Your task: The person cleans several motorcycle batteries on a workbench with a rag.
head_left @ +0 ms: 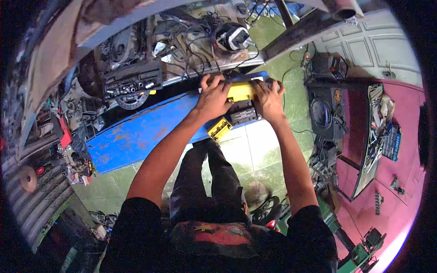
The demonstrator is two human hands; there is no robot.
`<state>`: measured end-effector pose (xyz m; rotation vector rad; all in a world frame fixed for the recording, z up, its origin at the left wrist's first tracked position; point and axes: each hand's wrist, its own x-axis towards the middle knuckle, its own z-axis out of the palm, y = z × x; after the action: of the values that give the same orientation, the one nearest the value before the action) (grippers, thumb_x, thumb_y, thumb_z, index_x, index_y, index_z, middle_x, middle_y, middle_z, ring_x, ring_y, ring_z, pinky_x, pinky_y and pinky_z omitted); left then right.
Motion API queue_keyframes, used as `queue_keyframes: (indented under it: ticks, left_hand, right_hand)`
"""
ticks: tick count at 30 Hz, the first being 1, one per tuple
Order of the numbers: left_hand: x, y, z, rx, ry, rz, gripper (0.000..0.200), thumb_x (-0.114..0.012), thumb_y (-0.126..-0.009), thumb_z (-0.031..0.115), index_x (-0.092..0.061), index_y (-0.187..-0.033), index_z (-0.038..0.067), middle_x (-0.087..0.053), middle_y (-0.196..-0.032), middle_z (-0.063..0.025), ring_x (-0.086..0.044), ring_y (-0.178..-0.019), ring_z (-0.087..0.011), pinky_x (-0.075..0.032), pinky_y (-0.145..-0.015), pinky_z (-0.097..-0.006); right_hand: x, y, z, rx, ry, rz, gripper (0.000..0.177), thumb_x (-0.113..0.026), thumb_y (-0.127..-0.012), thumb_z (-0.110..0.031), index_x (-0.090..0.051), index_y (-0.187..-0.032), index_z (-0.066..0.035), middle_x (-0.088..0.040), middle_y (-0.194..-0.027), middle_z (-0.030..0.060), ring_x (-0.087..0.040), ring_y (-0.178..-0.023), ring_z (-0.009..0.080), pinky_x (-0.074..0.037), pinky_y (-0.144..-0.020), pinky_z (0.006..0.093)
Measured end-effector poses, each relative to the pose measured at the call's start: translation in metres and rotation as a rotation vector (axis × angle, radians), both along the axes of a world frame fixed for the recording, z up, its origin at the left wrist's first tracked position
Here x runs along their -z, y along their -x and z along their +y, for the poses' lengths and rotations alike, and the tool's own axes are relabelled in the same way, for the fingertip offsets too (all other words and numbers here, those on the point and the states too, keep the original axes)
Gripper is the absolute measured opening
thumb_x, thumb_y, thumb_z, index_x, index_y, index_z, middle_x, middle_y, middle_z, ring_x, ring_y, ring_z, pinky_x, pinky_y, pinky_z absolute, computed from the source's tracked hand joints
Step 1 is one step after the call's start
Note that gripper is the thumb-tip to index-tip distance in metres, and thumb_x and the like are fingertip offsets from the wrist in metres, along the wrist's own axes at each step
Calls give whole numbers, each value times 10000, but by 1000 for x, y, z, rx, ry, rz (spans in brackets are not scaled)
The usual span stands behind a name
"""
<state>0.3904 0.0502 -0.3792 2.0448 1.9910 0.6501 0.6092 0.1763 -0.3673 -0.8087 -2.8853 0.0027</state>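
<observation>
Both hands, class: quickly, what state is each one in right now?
Left hand: fingers curled, gripping one end of the yellow object.
Right hand: fingers bent, gripping its other end.

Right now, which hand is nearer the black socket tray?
Left: the left hand is right of the tray, at the yellow case's left end; the right hand is farther right, at its right end.

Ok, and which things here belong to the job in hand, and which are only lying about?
Likely in the job:
yellow box, held by left hand and right hand
dark box close by
small yellow-and-black pack
blue board under them

Probably just lying about:
socket tray
metal disc
blue organizer
</observation>
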Motion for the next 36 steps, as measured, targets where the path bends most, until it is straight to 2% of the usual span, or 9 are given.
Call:
queue_keyframes:
  ticks: [8, 11, 14, 17, 18, 23, 26, 28, 36]
  left_hand:
    - [-114, 27, -65, 34, -62, 13, 732, -867, -727, 402, -644, -1340, 71, -695, -1241, -86, -544, -1296, -260, -224, -1130, -607]
    - [-157, 39, -104, 8, -102, 58, 655, -788, -812, 471, -673, -1281, 30, -693, -1199, -105, -517, -1297, -255, -242, -1132, -611]
    - [-200, 50, -143, -80, -106, 86, 683, -823, -788, 468, -670, -1313, 58, -700, -1162, -83, -533, -1285, -244, -238, -1128, -614]
    - [-233, 60, -181, -197, -48, 127, 704, -878, -717, 467, -697, -1319, 149, -749, -1186, 17, -559, -1302, -210, -174, -1153, -602]
    - [-245, 64, -192, -218, -57, 141, 704, -878, -717, 467, -697, -1319, 149, -749, -1186, 17, -559, -1302, -210, -174, -1153, -602]
    - [-303, 101, -233, -353, -125, 144, 657, -862, -733, 472, -718, -1287, 150, -765, -1158, 8, -564, -1280, -197, -171, -1151, -587]
    - [-331, 133, -248, -374, -175, 143, 649, -855, -744, 465, -711, -1296, 155, -768, -1167, 11, -571, -1260, -194, -165, -1152, -568]
    - [-349, 156, -252, -377, -201, 128, 652, -862, -734, 450, -711, -1294, 152, -771, -1166, 16, -577, -1252, -196, -157, -1157, -558]
    - [-411, 241, -233, -317, -441, 138, 667, -882, -708, 422, -713, -1274, 112, -787, -1112, -23, -562, -1268, -216, -149, -1167, -550]
  right_hand:
    - [-129, 10, -57, -28, 124, 37, 654, -764, -768, -145, -617, -1405, -155, -662, -1302, 24, -502, -1237, 363, -249, -1110, 561]
    - [-159, 18, -80, -83, 147, 80, 676, -803, -751, -163, -618, -1402, -163, -662, -1314, 12, -507, -1204, 343, -252, -1094, 571]
    - [-193, 37, -103, -164, 205, 141, 692, -849, -724, -209, -629, -1379, -162, -659, -1328, 14, -519, -1171, 328, -242, -1101, 596]
    - [-220, 61, -122, -240, 273, 204, 730, -887, -660, -184, -655, -1351, -145, -668, -1312, 23, -527, -1137, 320, -280, -1089, 564]
    - [-231, 69, -128, -246, 331, 210, 694, -864, -696, -207, -664, -1357, -144, -686, -1282, 19, -524, -1167, 307, -223, -1119, 607]
    - [-271, 124, -147, -382, 315, 291, 682, -876, -669, -254, -694, -1312, -116, -701, -1236, 22, -531, -1138, 298, -211, -1132, 614]
    - [-319, 162, -158, -421, 300, 296, 706, -879, -663, -285, -692, -1321, -109, -700, -1226, 28, -532, -1120, 315, -210, -1136, 611]
    - [-344, 185, -163, -448, 183, 292, 718, -878, -679, -296, -683, -1341, -96, -692, -1194, 72, -537, -1154, 346, -231, -1131, 590]
    - [-419, 255, -168, -357, 16, 367, 697, -867, -671, -246, -690, -1329, -105, -698, -1209, 64, -506, -1213, 333, -206, -1144, 569]
